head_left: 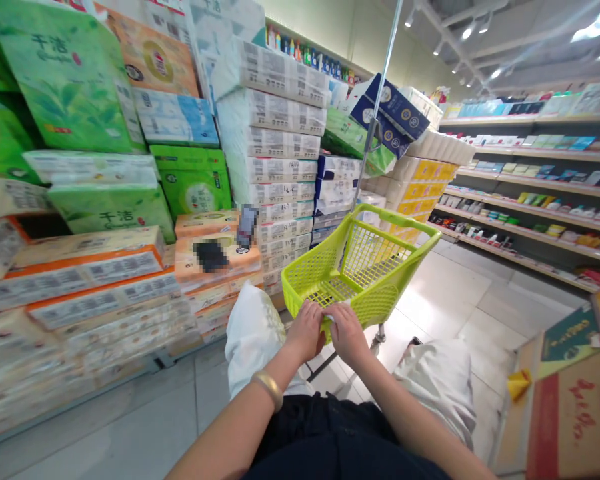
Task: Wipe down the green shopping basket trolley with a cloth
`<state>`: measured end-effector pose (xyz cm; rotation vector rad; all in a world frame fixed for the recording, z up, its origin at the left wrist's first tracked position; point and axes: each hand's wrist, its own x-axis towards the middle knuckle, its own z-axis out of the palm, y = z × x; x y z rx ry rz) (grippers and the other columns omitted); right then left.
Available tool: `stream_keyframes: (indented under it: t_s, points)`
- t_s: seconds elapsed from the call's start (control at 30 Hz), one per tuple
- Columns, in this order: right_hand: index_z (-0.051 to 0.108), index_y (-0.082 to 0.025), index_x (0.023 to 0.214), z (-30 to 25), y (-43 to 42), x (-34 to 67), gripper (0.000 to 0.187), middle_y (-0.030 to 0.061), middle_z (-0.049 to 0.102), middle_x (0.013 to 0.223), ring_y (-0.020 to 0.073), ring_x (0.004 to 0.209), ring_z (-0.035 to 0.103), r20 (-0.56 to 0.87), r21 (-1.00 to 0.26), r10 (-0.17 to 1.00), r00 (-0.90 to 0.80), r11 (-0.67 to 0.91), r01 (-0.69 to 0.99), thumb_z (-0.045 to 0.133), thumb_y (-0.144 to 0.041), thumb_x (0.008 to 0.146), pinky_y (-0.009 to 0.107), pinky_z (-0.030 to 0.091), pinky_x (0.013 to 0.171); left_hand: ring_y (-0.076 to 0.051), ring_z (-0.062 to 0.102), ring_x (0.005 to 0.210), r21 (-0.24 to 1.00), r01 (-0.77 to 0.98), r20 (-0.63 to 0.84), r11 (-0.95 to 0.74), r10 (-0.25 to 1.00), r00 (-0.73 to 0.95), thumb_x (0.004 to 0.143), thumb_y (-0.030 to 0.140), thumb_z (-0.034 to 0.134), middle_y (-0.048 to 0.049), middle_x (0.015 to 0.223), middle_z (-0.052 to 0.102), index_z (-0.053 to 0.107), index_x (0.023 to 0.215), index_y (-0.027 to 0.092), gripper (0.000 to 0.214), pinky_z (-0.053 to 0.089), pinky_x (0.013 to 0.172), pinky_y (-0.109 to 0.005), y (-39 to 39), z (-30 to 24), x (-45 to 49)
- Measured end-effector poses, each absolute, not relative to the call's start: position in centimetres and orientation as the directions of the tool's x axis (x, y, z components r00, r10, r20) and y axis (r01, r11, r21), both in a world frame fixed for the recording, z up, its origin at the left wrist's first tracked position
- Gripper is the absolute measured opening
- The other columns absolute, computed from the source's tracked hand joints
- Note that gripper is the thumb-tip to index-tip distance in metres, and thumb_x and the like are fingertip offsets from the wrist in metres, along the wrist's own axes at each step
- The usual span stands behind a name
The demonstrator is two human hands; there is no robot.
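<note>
A lime-green plastic shopping cart basket stands in front of me on the shop floor, with nothing visible inside. My left hand and my right hand rest side by side on the basket's near rim, fingers curled over it. A gold bangle circles my left wrist. My knees in light trousers show on either side of my arms.
Tall stacks of tissue and toilet paper packs fill the left side. A metal pole rises behind the cart. Shelves of small goods line the right wall. Cardboard boxes sit at the right front. Light floor tiles run between.
</note>
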<state>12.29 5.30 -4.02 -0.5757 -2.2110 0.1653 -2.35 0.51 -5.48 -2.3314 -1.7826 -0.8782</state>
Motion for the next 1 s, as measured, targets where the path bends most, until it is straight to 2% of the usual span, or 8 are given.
stream_keyframes:
  t_s: [0.13,0.33,0.57,0.67,0.87,1.0]
  points:
    - [0.061,-0.021,0.107,-3.6,7.2,13.6,0.038,0.0077,0.065,0.104,0.0218,0.105,0.056,0.666,-0.279,0.459,-0.588,0.884,0.374,0.042,-0.005,0.079,0.043,0.041,0.102,-0.031,0.049,0.117,0.251,0.919,0.467,-0.304,0.87,0.16,0.064,0.014,0.055,-0.0122,0.113,0.055,0.046,0.108,0.019,0.045,0.033,0.11,-0.057,0.9,-5.2,-2.6]
    - [0.06,-0.02,0.104,-4.1,9.3,15.2,0.036,0.0096,0.065,0.103,0.0247,0.11,0.055,0.711,-0.347,0.587,-0.387,0.772,0.533,0.04,-0.006,0.078,0.05,0.039,0.104,-0.031,0.046,0.122,0.282,0.913,0.472,-0.294,0.871,0.135,0.064,0.013,0.055,-0.0117,0.116,0.054,0.045,0.106,0.02,0.043,0.03,0.111,-0.057,0.8,-5.7,-1.7]
    - [0.06,-0.022,0.109,-5.0,6.2,13.8,0.042,0.0075,0.065,0.109,0.0219,0.115,0.054,0.72,-0.308,0.507,-0.473,0.845,0.437,0.039,-0.003,0.077,0.046,0.04,0.105,-0.032,0.047,0.12,0.27,0.909,0.481,-0.317,0.862,0.158,0.064,0.013,0.055,-0.0119,0.115,0.053,0.044,0.108,0.02,0.046,0.032,0.11,-0.059,0.1,-5.7,-1.6]
    - [0.06,-0.021,0.107,-4.5,7.4,15.1,0.04,0.0077,0.066,0.107,0.0224,0.113,0.055,0.708,-0.297,0.521,-0.476,0.832,0.469,0.04,-0.004,0.078,0.047,0.039,0.106,-0.031,0.047,0.12,0.271,0.907,0.478,-0.321,0.863,0.163,0.064,0.01,0.054,-0.0114,0.113,0.054,0.045,0.106,0.02,0.044,0.031,0.111,-0.057,-0.2,-5.8,-1.5]
    - [0.06,-0.02,0.103,-4.1,7.5,15.2,0.039,0.009,0.066,0.104,0.024,0.112,0.056,0.73,-0.337,0.575,-0.37,0.773,0.537,0.039,-0.002,0.076,0.048,0.041,0.103,-0.032,0.045,0.122,0.283,0.903,0.489,-0.324,0.859,0.155,0.064,0.01,0.053,-0.013,0.114,0.053,0.046,0.108,0.017,0.045,0.03,0.113,-0.058,-0.5,-5.9,-1.2]
    - [0.06,-0.021,0.107,-4.3,5.1,14.0,0.043,0.0073,0.066,0.105,0.022,0.114,0.055,0.693,-0.302,0.497,-0.522,0.858,0.416,0.04,-0.001,0.074,0.045,0.039,0.106,-0.032,0.045,0.121,0.264,0.9,0.485,-0.345,0.855,0.185,0.065,0.011,0.053,-0.0132,0.112,0.053,0.044,0.113,0.016,0.049,0.03,0.112,-0.058,-0.7,-5.7,-1.5]
